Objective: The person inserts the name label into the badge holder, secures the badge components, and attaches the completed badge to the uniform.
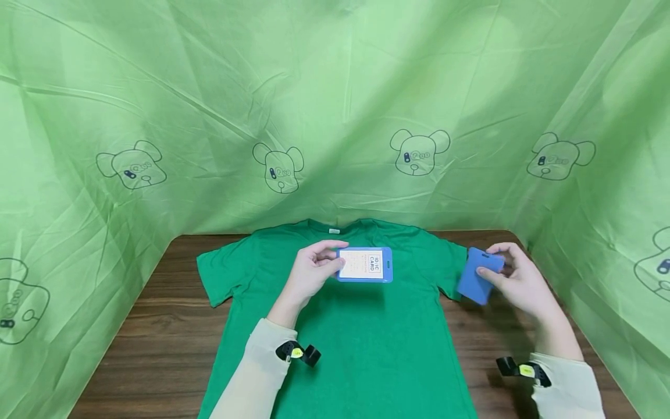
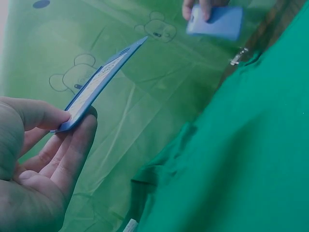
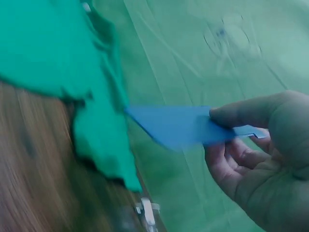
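Note:
My left hand (image 1: 314, 265) pinches a blue ID badge holder (image 1: 388, 265) by its short end, thumb on its face. Its white insert (image 1: 356, 263) reads "ID/IC CARD", with the slotted end pointing right. In the left wrist view this badge holder appears nearly edge-on above the fingers. My right hand (image 1: 520, 279) pinches a plain blue piece (image 1: 473, 279) of similar size, near its slotted end, by the right sleeve of the green T-shirt (image 1: 345, 337). Both blue pieces are held above the shirt and table.
The T-shirt lies spread on a dark wood table (image 1: 157, 343), collar toward the back. A small shiny clip-like piece (image 3: 148, 212) lies near the right sleeve. Green fabric (image 1: 335, 105) with bear-face prints rises behind and at both sides.

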A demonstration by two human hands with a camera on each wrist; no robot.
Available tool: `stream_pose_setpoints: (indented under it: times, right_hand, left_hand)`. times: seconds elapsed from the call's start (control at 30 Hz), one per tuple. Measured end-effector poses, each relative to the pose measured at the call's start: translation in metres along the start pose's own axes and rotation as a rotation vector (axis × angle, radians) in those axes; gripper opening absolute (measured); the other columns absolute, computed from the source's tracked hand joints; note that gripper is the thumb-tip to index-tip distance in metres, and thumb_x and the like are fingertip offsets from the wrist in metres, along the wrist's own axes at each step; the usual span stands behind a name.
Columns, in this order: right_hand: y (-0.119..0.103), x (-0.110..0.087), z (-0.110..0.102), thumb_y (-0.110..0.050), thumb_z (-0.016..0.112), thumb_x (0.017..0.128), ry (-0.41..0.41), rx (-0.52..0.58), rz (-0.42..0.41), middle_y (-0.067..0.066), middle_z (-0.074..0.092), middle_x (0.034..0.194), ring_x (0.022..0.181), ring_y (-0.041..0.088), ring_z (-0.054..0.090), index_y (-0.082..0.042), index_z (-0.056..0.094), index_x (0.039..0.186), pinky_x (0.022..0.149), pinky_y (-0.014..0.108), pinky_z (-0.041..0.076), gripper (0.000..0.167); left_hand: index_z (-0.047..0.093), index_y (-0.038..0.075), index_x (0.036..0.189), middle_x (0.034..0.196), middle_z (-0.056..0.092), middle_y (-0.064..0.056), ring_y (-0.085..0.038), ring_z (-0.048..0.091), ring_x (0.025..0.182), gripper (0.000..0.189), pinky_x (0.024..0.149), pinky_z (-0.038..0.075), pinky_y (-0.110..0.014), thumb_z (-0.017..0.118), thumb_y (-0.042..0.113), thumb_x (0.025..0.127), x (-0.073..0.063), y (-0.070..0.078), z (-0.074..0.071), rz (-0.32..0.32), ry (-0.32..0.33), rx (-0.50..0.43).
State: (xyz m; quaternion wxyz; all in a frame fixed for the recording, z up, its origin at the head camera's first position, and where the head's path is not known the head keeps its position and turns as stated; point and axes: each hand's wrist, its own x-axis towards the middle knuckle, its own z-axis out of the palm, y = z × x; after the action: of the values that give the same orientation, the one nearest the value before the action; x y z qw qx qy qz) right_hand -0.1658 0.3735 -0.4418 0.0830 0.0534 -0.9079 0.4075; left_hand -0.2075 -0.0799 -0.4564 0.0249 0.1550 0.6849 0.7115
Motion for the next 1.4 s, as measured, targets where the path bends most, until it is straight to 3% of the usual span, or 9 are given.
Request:
stream_pose_setpoints:
  times: [0.13,0.4,0.6,0.77,1.03,1.2,1.4]
  right_hand:
    - [-0.02,0.001,0.018,-0.005,0.077,0.102,0.004,0.102,-0.017,0.013,0.065,0.109,0.08,0.011,0.06,-0.002,0.045,0.129,0.061,0.029,0.049,0.043]
    - [-0.055,0.003,0.039,0.0,0.074,0.103,-0.032,0.226,-0.141,0.018,0.066,0.117,0.09,0.016,0.065,-0.007,0.048,0.156,0.072,0.026,0.051,0.06]
    - [-0.075,0.009,0.045,-0.009,0.076,0.104,-0.043,0.228,-0.12,0.013,0.065,0.118,0.087,0.023,0.061,-0.014,0.056,0.155,0.068,0.03,0.052,0.054]
    - [-0.091,0.019,0.048,-0.014,0.078,0.104,-0.039,0.264,-0.085,0.008,0.065,0.117,0.084,0.021,0.058,-0.015,0.059,0.15,0.065,0.029,0.05,0.049]
    - [-0.116,0.034,0.053,-0.009,0.082,0.1,-0.025,0.515,-0.022,0.004,0.066,0.113,0.087,0.012,0.067,-0.017,0.062,0.141,0.073,0.02,0.059,0.046]
    - [-0.12,0.037,0.058,-0.002,0.081,0.099,-0.025,0.723,-0.009,0.003,0.072,0.106,0.091,0.014,0.076,-0.013,0.064,0.134,0.079,0.025,0.064,0.041]
    - [-0.11,0.036,0.061,0.006,0.075,0.1,-0.008,0.872,-0.037,0.005,0.079,0.103,0.08,0.018,0.08,-0.009,0.067,0.126,0.064,0.031,0.065,0.032]
  left_hand:
    - [0.077,0.004,0.132,0.102,0.076,-0.017,-0.018,0.072,0.076,0.034,0.07,0.064,-0.029,0.074,-0.004,0.099,-0.001,0.001,-0.001,-0.001,0.005,-0.004]
    - [0.078,0.007,0.131,0.105,0.077,-0.017,-0.019,0.072,0.077,0.033,0.073,0.064,-0.03,0.074,-0.002,0.1,0.001,0.002,-0.003,-0.009,0.01,-0.003]
    - [0.077,0.006,0.132,0.107,0.078,-0.018,-0.02,0.074,0.079,0.033,0.074,0.065,-0.031,0.074,-0.003,0.1,0.001,0.002,-0.001,-0.009,0.015,-0.02]
    - [0.076,0.004,0.133,0.107,0.078,-0.019,-0.02,0.075,0.081,0.034,0.073,0.065,-0.031,0.074,-0.003,0.1,0.001,0.003,-0.002,-0.005,0.043,-0.021]
    - [0.075,0.002,0.134,0.11,0.079,-0.019,-0.021,0.077,0.083,0.034,0.072,0.065,-0.031,0.073,-0.004,0.1,0.003,0.004,-0.002,-0.013,0.083,-0.022]
    - [0.074,-0.001,0.135,0.109,0.079,-0.02,-0.021,0.077,0.084,0.035,0.071,0.065,-0.031,0.073,-0.005,0.1,0.004,0.001,-0.002,-0.007,0.087,-0.035]
    - [0.074,0.0,0.135,0.108,0.079,-0.018,-0.019,0.078,0.083,0.035,0.072,0.065,-0.031,0.074,-0.004,0.1,0.003,-0.002,-0.003,-0.018,0.093,-0.036]
